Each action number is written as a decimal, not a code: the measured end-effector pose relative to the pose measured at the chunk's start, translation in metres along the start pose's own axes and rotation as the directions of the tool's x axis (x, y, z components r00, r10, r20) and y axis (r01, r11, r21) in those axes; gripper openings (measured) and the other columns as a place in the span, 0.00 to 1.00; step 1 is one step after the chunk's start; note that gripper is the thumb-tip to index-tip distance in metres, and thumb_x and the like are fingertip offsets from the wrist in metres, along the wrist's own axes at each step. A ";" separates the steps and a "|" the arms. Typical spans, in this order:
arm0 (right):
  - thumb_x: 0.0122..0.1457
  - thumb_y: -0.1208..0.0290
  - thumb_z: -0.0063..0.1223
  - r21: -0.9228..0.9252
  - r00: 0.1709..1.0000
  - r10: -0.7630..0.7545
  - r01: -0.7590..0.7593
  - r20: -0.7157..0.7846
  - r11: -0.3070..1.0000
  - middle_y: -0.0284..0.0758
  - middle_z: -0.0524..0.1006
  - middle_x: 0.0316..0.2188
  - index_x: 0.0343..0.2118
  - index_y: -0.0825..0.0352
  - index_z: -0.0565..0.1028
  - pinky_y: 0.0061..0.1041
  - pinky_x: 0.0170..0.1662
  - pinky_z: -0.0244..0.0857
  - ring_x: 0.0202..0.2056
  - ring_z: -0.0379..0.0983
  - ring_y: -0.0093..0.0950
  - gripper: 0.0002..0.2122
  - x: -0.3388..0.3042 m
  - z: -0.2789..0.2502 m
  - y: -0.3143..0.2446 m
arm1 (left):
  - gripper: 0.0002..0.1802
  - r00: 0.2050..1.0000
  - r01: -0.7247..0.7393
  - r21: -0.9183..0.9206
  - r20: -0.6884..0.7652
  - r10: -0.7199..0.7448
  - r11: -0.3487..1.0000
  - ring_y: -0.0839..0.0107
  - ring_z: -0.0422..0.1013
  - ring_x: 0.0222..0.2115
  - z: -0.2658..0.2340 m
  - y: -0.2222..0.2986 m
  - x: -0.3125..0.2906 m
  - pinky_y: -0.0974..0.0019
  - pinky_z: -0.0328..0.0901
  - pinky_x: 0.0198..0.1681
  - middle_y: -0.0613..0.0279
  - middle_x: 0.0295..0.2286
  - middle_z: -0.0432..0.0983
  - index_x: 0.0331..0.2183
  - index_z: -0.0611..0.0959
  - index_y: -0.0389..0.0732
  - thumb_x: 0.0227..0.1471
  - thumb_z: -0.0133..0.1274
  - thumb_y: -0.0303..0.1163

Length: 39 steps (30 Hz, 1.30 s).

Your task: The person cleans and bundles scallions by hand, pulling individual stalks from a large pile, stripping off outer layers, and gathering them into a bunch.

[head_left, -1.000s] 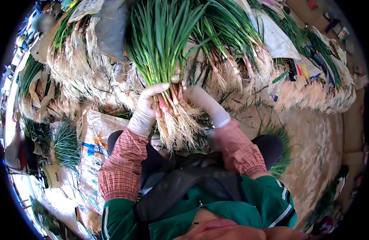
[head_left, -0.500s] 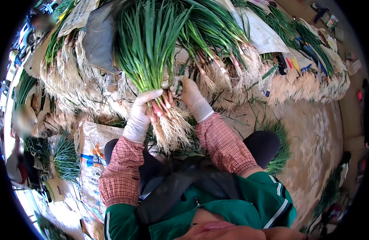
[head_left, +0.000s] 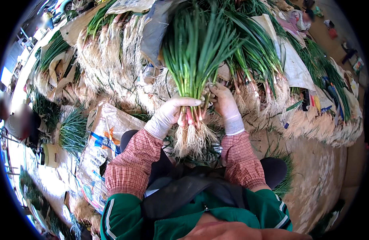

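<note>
A large bunch of spring onions (head_left: 192, 60) stands in front of me, green leaves pointing away and pale roots hanging toward me. My left hand (head_left: 173, 111), in a whitish glove, is closed around the pinkish-white lower stems, its thumb lying across them. My right hand (head_left: 225, 101), gloved as well, is at the right side of the same stems. Its fingers are bent and pinched together there; what lies between them is too small to make out. The bunch's trimless roots (head_left: 192, 142) spread below my left hand, above my lap.
Beyond my hands lies a long heap of spring onions (head_left: 112, 48) with roots facing me, partly covered by a grey sheet (head_left: 154, 34) and a white sheet (head_left: 295, 66). A printed sack (head_left: 108, 136) lies at my left. Loose greens (head_left: 286, 172) lie by my right knee. Other people are at far left.
The view has turned left, so the scene sits farther right. My left hand still holds the bunch; my right hand has shifted slightly away from the bulbs, fingers still pinched at the stems.
</note>
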State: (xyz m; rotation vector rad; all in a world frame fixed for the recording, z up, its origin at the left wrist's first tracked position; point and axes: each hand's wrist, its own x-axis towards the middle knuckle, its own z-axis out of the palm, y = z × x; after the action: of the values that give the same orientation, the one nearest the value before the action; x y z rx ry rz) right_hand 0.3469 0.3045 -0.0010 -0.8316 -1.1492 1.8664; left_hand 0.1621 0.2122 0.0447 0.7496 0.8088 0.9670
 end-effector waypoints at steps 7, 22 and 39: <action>0.60 0.72 0.49 0.008 0.995 -0.036 0.037 -0.090 0.999 0.28 0.73 0.25 0.39 0.70 0.73 0.19 0.29 0.63 0.26 0.68 0.17 0.08 -0.009 0.001 0.023 | 0.19 0.993 0.000 -0.080 0.117 0.010 0.997 0.61 0.74 0.14 -0.003 -0.025 0.015 0.69 0.69 0.13 0.40 0.23 0.76 0.42 0.73 0.30 0.48 0.55 0.26; 0.53 0.78 0.47 -0.102 0.999 0.011 -0.008 0.030 0.995 0.36 0.74 0.29 0.35 0.70 0.74 0.23 0.33 0.66 0.26 0.70 0.24 0.07 -0.021 -0.036 0.085 | 0.38 0.952 -0.167 -0.120 0.238 0.192 0.979 0.52 0.73 0.36 -0.018 -0.009 0.003 0.49 0.69 0.44 0.42 0.39 0.72 0.48 0.72 0.29 0.39 0.57 0.46; 0.59 0.58 0.51 -0.497 0.989 -0.115 0.052 -0.096 0.866 0.34 0.77 0.28 0.37 0.70 0.76 0.24 0.29 0.66 0.25 0.71 0.22 0.17 -0.079 -0.024 -0.015 | 0.42 0.978 -0.085 -0.247 0.164 0.128 0.965 0.47 0.66 0.47 -0.040 -0.045 0.028 0.47 0.63 0.52 0.29 0.54 0.57 0.54 0.64 0.28 0.40 0.53 0.42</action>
State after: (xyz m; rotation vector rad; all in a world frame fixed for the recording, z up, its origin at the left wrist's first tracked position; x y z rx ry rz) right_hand 0.4095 0.2503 0.0143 -1.1385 -1.5870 1.4383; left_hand 0.1560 0.2283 -0.0197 0.6645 0.4880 1.0565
